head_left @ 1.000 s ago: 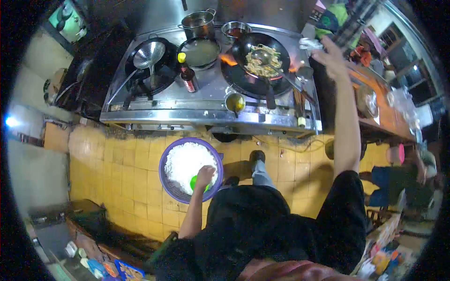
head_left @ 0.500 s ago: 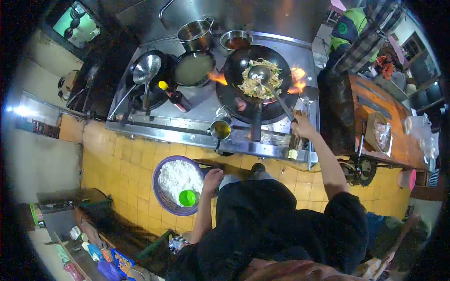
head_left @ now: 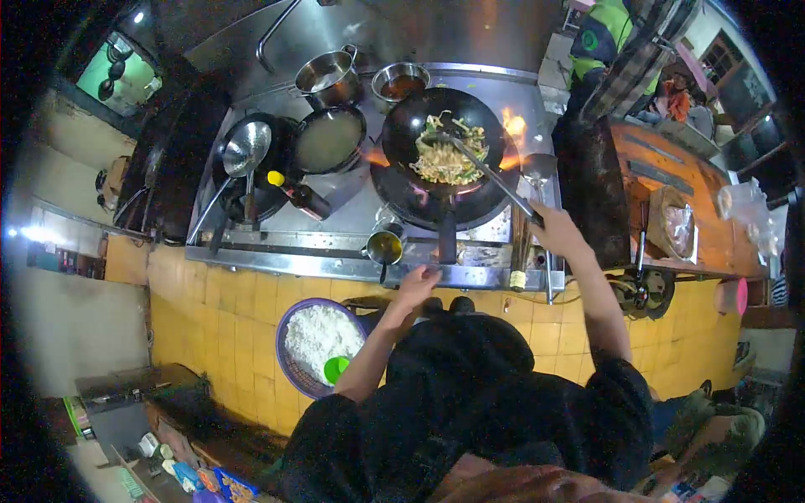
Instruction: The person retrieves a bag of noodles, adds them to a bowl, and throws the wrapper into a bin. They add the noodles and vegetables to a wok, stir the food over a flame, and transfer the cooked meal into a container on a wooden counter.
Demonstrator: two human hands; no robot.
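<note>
My right hand [head_left: 553, 228] is closed round the dark handle of a ladle [head_left: 495, 178], whose bowl is among the noodles [head_left: 453, 159] in a black wok [head_left: 407, 126]. Flames show on both sides of the wok. The wok's handle [head_left: 447, 239] points down toward my body. Close to that handle, at the stove's front edge, is my left hand [head_left: 418, 287]; its fingers are partly bent and too blurred to tell whether they hold anything. A small metal cup of yellow liquid [head_left: 385, 247] stands to its left.
On the stove [head_left: 335, 205] are a pan of cloudy liquid [head_left: 329, 141], a pot [head_left: 325, 80], a bowl of dark sauce [head_left: 401, 84], a strainer [head_left: 246, 149] and a yellow-capped bottle [head_left: 306, 199]. A purple rice basket [head_left: 293, 369] is below left. A person in green [head_left: 599, 38] is beyond.
My left hand has moved up and right, from beside the rice basket to near the wok handle. The ladle has shifted in the wok, and the noodles have moved. The view has shifted slightly.
</note>
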